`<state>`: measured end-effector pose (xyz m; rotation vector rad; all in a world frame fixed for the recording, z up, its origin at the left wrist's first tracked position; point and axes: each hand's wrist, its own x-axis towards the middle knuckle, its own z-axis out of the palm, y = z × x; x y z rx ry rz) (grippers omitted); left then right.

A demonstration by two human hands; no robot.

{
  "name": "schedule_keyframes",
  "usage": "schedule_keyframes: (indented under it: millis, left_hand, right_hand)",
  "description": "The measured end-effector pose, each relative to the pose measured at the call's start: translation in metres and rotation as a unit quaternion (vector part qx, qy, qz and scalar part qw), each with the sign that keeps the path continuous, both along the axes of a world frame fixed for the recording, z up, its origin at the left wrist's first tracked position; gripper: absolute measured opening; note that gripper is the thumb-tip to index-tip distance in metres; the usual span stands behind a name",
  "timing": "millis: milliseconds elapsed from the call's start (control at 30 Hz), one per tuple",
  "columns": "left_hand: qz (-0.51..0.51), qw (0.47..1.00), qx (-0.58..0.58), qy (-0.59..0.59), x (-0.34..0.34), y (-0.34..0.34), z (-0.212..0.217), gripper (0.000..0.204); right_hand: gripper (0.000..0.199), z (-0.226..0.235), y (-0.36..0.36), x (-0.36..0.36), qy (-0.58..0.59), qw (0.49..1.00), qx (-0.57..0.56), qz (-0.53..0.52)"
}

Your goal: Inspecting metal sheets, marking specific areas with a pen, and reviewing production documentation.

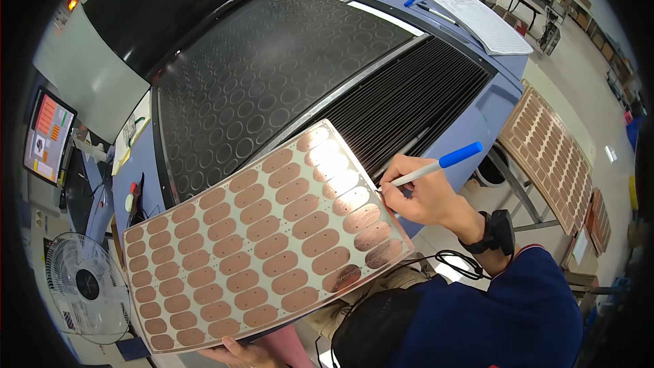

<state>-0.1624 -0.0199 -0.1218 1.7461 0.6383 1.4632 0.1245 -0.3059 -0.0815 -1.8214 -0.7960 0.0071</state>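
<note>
The board with copper spots [264,227] is in front of the black machine [272,61]. Farther from the machine, the left hand [246,356] pinches the board's edge. Nearer the machine, the right hand's [428,194] curled fingers hold a blue-and-white pen [446,161].

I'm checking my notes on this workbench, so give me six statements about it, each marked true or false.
1. The right hand holds a white pen. True.
2. The pen's cap is red. False: it is blue.
3. The left hand grips the copper-patterned panel at its lower edge. True.
4. The notepad lies on the panel. False: it lies on the blue worktop.
5. In the picture, the fan is below the monitor. True.
6. The black wrist device is on the left wrist. False: it is on the right.
</note>
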Motion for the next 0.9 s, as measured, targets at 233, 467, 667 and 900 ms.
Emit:
schedule_keyframes:
  millis: [233,467,667,900]
  left_hand:
    - [-0.016,1.0,0.003,-0.008,0.0012,0.0,0.0002,0.078]
    - [-0.014,1.0,-0.003,-0.005,-0.0014,0.0017,-0.0006,0.077]
    - [-0.016,1.0,-0.007,-0.002,-0.003,0.0026,-0.0007,0.077]
    - [-0.02,1.0,0.002,-0.008,-0.0033,0.0034,-0.0013,0.077]
  right_hand:
    - [0.004,0.0005,-0.002,-0.0008,-0.014,0.999,0.019,0.023]
    - [0.005,-0.0003,-0.0018,-0.0014,-0.008,0.999,0.019,0.025]
    - [0.005,-0.0031,-0.0009,-0.0017,-0.014,1.0,0.017,0.01]
    - [0.004,-0.0049,-0.0033,-0.0034,-0.012,0.999,0.034,0.0]
